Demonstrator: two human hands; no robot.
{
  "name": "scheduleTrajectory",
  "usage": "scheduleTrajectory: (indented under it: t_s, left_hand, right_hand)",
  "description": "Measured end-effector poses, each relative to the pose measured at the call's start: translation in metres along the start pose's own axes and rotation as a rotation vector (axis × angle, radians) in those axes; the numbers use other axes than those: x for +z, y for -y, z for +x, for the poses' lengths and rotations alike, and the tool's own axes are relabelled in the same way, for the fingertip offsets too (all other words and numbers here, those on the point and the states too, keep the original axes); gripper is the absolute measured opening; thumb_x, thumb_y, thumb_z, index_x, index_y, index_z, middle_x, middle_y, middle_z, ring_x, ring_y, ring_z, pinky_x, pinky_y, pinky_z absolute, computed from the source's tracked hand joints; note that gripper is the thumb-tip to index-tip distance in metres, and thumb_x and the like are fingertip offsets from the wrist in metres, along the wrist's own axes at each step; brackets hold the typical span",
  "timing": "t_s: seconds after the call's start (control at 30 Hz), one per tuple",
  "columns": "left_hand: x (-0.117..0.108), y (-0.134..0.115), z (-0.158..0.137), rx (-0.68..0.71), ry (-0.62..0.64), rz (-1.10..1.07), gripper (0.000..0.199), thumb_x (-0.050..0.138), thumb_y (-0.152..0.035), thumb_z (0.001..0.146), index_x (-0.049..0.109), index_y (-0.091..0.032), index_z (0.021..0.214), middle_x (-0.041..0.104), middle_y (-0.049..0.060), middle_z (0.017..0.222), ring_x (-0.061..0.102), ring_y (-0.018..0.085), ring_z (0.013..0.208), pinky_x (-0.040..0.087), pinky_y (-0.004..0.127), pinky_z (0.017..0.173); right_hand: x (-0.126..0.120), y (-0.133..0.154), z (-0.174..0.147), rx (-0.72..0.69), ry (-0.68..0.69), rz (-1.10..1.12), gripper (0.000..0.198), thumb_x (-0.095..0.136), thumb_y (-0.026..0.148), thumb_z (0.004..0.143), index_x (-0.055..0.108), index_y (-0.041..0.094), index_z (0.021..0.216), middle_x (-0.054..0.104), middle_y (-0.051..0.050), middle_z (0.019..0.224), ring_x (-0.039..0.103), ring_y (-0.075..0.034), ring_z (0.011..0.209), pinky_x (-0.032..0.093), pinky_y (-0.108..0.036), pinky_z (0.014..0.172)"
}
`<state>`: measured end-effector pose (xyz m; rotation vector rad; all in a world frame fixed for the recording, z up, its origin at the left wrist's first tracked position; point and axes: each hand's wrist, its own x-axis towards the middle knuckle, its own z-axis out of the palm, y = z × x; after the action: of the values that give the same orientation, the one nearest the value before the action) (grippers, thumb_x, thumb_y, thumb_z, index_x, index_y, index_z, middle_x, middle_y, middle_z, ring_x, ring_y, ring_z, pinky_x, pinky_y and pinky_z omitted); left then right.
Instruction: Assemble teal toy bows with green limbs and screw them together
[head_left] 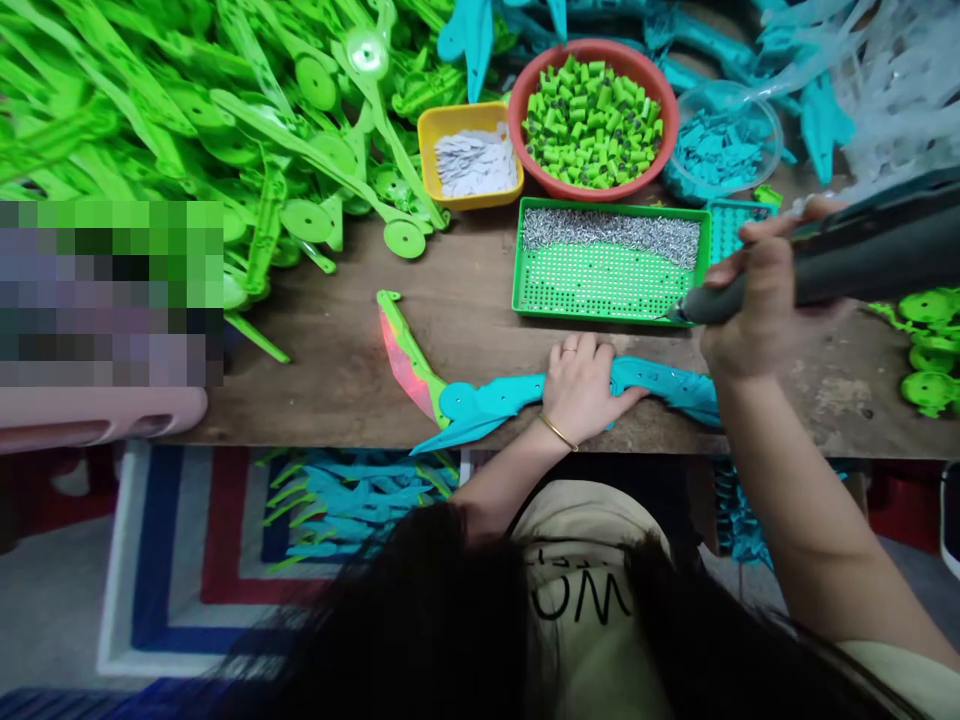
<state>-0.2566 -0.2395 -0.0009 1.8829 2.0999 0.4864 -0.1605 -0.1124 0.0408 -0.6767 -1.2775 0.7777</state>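
A long blue plastic toy weapon (495,400) lies along the table's front edge, its left end a curved green piece with a glowing pinkish-red strip. Across the middle of this toy, my left hand (581,380) is closed, holding it down against the table. My right hand (757,300) grips a dark electric screwdriver (840,255). The screwdriver's tip is over the front right corner of a green perforated tray (600,285). Small metal screws (622,230) are heaped along the back of that tray. The toy's right end is partly hidden by my right forearm.
Green plastic parts (135,120) pile up at the left. Behind the tray stand a yellow bin (429,160) of white pieces, a red bowl (517,110) of green pieces and a clear tub (776,150) of blue pieces. Below the table, a box (142,640) contains blue-green toys.
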Motion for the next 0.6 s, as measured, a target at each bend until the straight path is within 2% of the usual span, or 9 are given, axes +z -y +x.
scheduleTrajectory:
  t_s: [0.07,0.2,0.4,0.6]
  left_hand:
    - [0.000,0.000,0.000,0.010,-0.001,-0.032,0.052,0.065,-0.064,0.079,0.064,-0.021,0.109,0.060,0.008,0.112,0.051,0.028,0.109,0.038,0.041,0.091]
    - [-0.001,0.000,0.001,0.011,0.018,-0.054,0.052,0.065,-0.065,0.079,0.065,-0.024,0.110,0.060,0.008,0.115,0.050,0.028,0.112,0.038,0.041,0.092]
    - [-0.001,-0.001,0.001,-0.003,0.010,-0.046,0.055,0.066,-0.066,0.077,0.066,-0.020,0.107,0.060,0.009,0.114,0.051,0.029,0.110,0.039,0.042,0.092]
    - [0.000,-0.001,0.000,-0.002,0.011,-0.060,0.053,0.065,-0.065,0.079,0.065,-0.021,0.108,0.061,0.008,0.117,0.051,0.029,0.111,0.038,0.041,0.092]
  right_hand:
    - [-0.010,0.020,-0.006,-0.009,-0.015,0.035,0.029,0.073,0.035,0.080,0.060,0.028,0.105,0.065,0.005,0.084,0.052,-0.005,0.046,0.046,-0.023,0.045]
    - [-0.029,0.042,-0.028,0.100,0.073,0.017,0.027,0.075,0.029,0.077,0.063,0.029,0.101,0.068,0.007,0.082,0.054,-0.006,0.046,0.048,-0.024,0.043]
    - [-0.037,0.039,-0.042,0.130,0.126,-0.022,0.033,0.075,0.036,0.077,0.059,0.036,0.106,0.065,0.006,0.085,0.053,-0.008,0.050,0.049,-0.027,0.044]
    - [-0.041,0.029,-0.047,0.201,0.208,-0.062,0.031,0.073,0.038,0.078,0.059,0.037,0.106,0.062,0.005,0.081,0.053,-0.010,0.051,0.051,-0.030,0.049]
